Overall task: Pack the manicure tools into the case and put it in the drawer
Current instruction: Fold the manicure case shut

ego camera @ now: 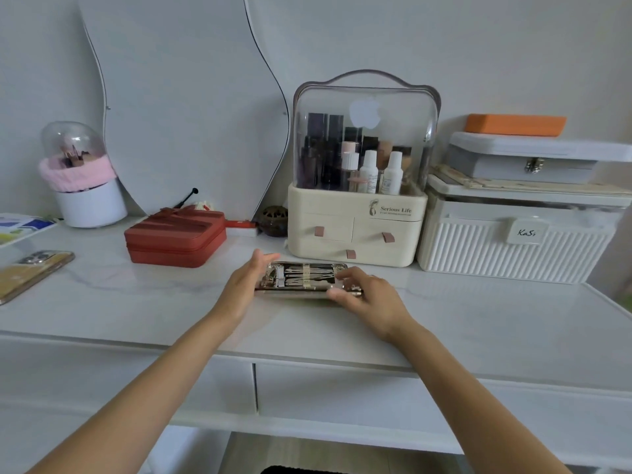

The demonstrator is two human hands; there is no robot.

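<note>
A flat manicure case lies open on the white tabletop, in front of the cream cosmetics organiser. Metal tools sit in its black lining under elastic bands. My left hand is at the case's left end, fingers spread and flat against its edge. My right hand rests on the case's right end, thumb at the near edge and fingers curled over the top. Below the tabletop, the white drawer is closed.
A cream organiser with bottles stands right behind the case. A red zipped box sits to the left, a phone at the far left edge, white storage boxes to the right. A mirror leans on the wall.
</note>
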